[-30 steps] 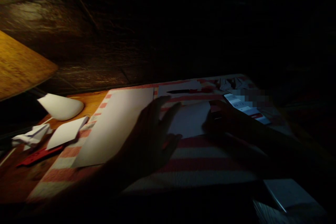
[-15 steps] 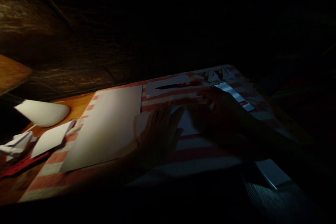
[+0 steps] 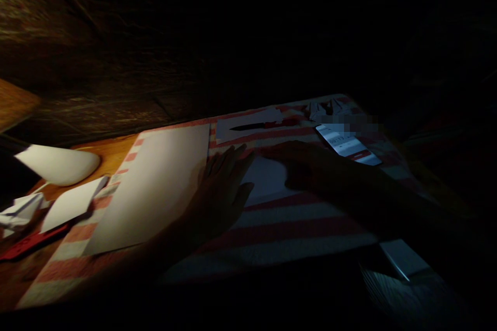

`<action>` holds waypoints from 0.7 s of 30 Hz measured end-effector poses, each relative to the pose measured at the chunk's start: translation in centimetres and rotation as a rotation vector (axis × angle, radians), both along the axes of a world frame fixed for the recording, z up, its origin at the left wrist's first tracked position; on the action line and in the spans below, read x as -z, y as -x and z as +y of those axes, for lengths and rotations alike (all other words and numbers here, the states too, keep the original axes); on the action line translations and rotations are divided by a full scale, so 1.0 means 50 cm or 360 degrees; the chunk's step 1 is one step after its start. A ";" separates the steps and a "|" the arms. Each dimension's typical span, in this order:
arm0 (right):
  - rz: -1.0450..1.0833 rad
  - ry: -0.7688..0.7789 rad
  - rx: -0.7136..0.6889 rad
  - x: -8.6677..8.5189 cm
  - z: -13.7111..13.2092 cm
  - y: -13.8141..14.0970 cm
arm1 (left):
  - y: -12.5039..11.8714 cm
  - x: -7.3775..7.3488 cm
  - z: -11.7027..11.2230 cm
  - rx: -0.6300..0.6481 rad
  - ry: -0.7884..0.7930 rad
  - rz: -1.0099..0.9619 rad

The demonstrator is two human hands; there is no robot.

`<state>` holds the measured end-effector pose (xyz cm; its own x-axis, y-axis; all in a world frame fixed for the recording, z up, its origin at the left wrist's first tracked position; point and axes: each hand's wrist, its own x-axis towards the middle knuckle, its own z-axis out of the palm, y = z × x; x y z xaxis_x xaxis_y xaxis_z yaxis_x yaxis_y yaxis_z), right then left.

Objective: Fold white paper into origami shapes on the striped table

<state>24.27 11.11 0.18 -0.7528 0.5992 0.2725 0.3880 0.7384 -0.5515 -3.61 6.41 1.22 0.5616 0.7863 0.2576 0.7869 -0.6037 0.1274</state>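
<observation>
The scene is very dark. My left hand (image 3: 221, 186) lies flat with fingers stretched out on a small white sheet of paper (image 3: 266, 181) on a red-and-white striped cloth (image 3: 295, 227). My right hand (image 3: 301, 163) rests on the same sheet's far side, its fingers bent down onto the paper; what they do is lost in shadow. A large white sheet (image 3: 159, 186) lies just left of my left hand. A lit phone (image 3: 347, 144) lies beyond my right hand.
A knife with a red handle (image 3: 264, 125) lies on a paper at the cloth's far edge, with folded paper shapes (image 3: 326, 108) beside it. At left are a white lamp shade (image 3: 58, 164), folded papers (image 3: 72, 201) and a red card (image 3: 23, 245). A white pad (image 3: 404, 258) sits at bottom right.
My right hand has drawn back from the phone onto the small sheet, uncovering the screen. My left hand has slid slightly left and flattened on the paper.
</observation>
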 end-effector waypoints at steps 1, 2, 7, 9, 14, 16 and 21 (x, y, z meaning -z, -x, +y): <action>0.0019 0.0004 -0.0027 0.001 0.000 -0.001 | 0.009 0.001 -0.003 0.0005 -0.0014 -0.0011; 0.0032 0.0009 -0.0049 0.001 -0.001 -0.001 | 0.017 0.003 -0.005 0.0013 -0.0026 -0.0018; 0.0089 0.0073 -0.0133 -0.002 -0.001 0.003 | 0.031 0.017 -0.009 0.0006 -0.0024 -0.0005; 0.0126 0.0089 -0.0130 -0.002 -0.001 0.005 | 0.028 0.018 -0.009 0.0005 -0.0007 -0.0003; 0.0157 0.0083 -0.0072 -0.001 0.001 0.008 | 0.029 0.010 -0.006 0.0034 0.0011 -0.0007; 0.0167 0.0096 -0.0067 -0.002 0.001 0.007 | 0.032 0.010 -0.003 0.0038 0.0016 -0.0023; 0.0118 0.0140 -0.0011 0.001 -0.001 0.003 | 0.035 0.014 -0.003 0.0047 0.0039 -0.0079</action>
